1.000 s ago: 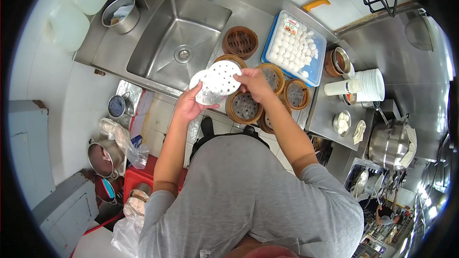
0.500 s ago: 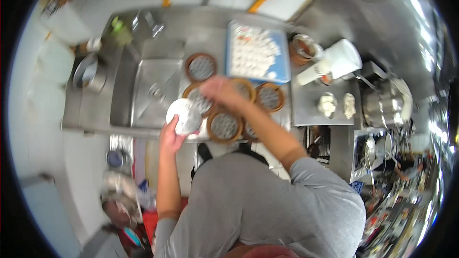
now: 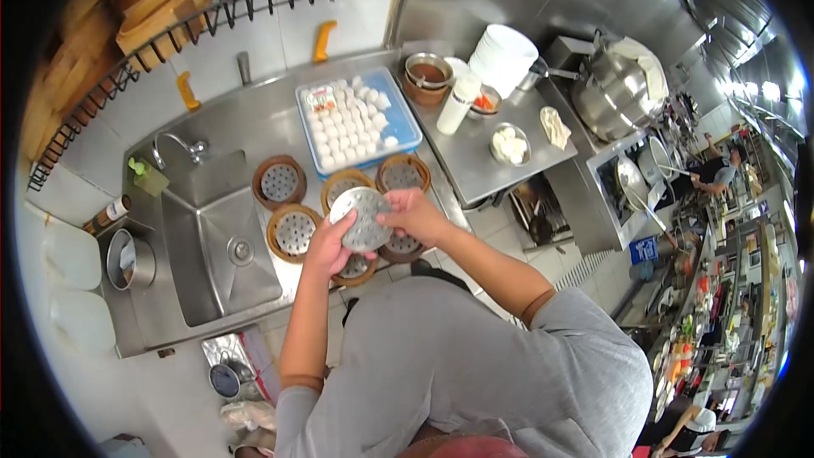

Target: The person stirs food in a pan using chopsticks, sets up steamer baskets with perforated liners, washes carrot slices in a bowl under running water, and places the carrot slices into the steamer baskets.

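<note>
In the head view my left hand [image 3: 329,242] grips a stack of pale round perforated steamer liners [image 3: 359,212] by its left edge. My right hand [image 3: 413,215] is closed at the right edge of the same stack, thumb and fingers pinching there. Around and beneath my hands stand several small round bamboo steamers, including one steamer [image 3: 279,181] at the upper left and another steamer [image 3: 293,231] just left of my hands; both have perforated discs inside. Parts of the nearer steamers are hidden behind my hands and the liners.
A blue tray [image 3: 404,129] of white dough balls lies beyond the steamers. To the left is a steel sink [image 3: 199,246] with a tap [image 3: 181,149]. The right counter holds a squeeze bottle [image 3: 459,103], stacked white plates [image 3: 502,58] and a large pot [image 3: 617,93]. Other people work far right.
My right hand has come back from over the steamers to the liner stack, which has moved right and tilted. The camera view has turned, bringing a wall rack into sight.
</note>
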`<state>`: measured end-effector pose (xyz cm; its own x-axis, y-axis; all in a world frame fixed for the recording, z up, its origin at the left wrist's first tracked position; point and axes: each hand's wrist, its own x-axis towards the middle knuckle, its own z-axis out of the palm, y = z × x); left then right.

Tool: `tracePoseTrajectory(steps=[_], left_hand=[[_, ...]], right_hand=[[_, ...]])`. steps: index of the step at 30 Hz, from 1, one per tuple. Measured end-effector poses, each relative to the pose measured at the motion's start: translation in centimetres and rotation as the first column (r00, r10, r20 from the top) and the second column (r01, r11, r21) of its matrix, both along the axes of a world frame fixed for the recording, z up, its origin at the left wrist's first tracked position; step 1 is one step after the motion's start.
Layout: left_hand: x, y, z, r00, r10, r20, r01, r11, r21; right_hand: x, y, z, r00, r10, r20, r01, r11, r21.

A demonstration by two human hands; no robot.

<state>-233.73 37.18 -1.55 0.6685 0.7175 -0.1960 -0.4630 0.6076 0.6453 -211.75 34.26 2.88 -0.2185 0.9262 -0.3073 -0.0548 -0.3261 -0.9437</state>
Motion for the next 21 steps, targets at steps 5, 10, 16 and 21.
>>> tracePoseTrajectory(steps=[5,10,16,21], left_hand=[[2.3,-1.9,-1.7,0.999,-0.038,0.027,0.041,0.993,-0.107],[0.3,-2.6,-0.5,0.989,0.083,0.121,-0.068,0.99,-0.126],[-5.3,-7.5,-0.5,0.896,0.402,0.188,-0.382,0.914,-0.137],[-8.9,-13.3,-0.9,0.764,0.626,0.159,-0.612,0.78,-0.132]], right_hand=[[2.4,-1.6,-0.3,0.967,0.004,0.256,-0.011,1.0,0.024],[3.5,1.7,3.7,0.898,-0.002,0.439,-0.184,0.906,0.382],[-3.4,9.7,24.4,0.889,-0.26,0.378,-0.331,0.206,0.921],[-14.6,21.6,32.3,0.8,-0.433,0.415,-0.563,-0.304,0.769]])
